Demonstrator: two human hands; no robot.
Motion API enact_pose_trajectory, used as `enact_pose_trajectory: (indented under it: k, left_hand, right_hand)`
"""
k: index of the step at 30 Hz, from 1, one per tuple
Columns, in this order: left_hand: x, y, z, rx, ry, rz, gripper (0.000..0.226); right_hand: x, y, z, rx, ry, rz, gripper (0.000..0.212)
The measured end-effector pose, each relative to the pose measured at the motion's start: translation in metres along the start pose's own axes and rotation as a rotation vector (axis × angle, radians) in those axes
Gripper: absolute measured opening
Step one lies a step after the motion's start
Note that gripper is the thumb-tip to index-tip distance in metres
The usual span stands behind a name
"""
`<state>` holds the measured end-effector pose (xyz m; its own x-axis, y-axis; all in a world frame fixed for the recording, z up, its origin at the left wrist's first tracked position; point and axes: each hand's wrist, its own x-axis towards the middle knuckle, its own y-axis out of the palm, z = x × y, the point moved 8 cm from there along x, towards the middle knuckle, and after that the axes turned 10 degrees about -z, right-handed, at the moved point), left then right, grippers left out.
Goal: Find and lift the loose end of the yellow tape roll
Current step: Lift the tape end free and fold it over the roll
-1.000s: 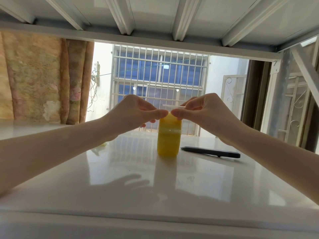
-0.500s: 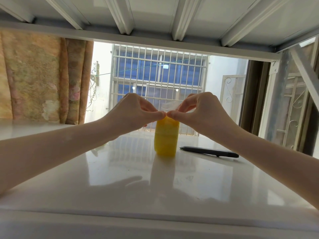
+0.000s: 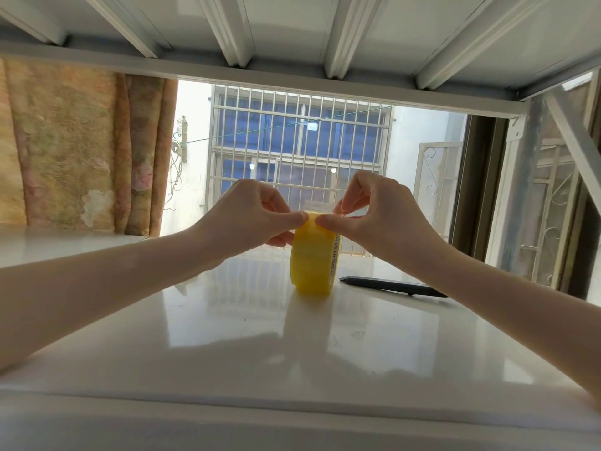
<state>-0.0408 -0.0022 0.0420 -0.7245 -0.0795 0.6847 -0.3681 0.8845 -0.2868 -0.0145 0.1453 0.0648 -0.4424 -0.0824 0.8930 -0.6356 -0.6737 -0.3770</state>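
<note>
A glossy white shelf surface (image 3: 227, 336) carries everything, mirroring the window bars and both forearms in its sheen. Standing on edge directly on it, toward twelve o'clock from the surface's middle, is the yellow tape roll (image 3: 313, 258), its bottom touching the white top. Just beside the roll, at its three o'clock, a dark pen (image 3: 393, 286) lies flat, pointing toward the roll.

Both hands' fingers (image 3: 300, 218) atop tape roll (image 3: 313, 255)
</note>
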Motion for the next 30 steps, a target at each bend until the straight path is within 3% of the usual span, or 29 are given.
enact_pose_trajectory:
  k: [3,5,10,13,17,30]
  left_hand:
    - [-0.001,0.003,0.006,-0.100,-0.074,0.067,0.018]
    - [-0.003,0.007,0.010,-0.153,-0.136,0.137,0.028]
    - [-0.004,0.010,0.010,-0.155,-0.144,0.215,0.037]
    - [-0.004,0.009,0.009,-0.168,-0.140,0.239,0.038]
    - [-0.008,0.012,0.010,-0.198,-0.193,0.310,0.040]
    - [-0.007,0.013,0.006,-0.107,-0.157,0.226,0.042]
  right_hand:
    - [0.000,0.000,-0.002,0.049,0.003,0.003,0.033]
    - [0.001,0.002,-0.006,0.091,0.028,0.018,0.037]
    - [-0.004,0.012,-0.025,0.104,0.221,0.156,0.054]
    - [-0.011,0.026,-0.030,0.284,0.367,0.271,0.055]
    - [-0.011,0.027,-0.027,0.473,0.431,0.239,0.058]
    - [-0.013,0.029,-0.018,0.524,0.410,0.245,0.046]
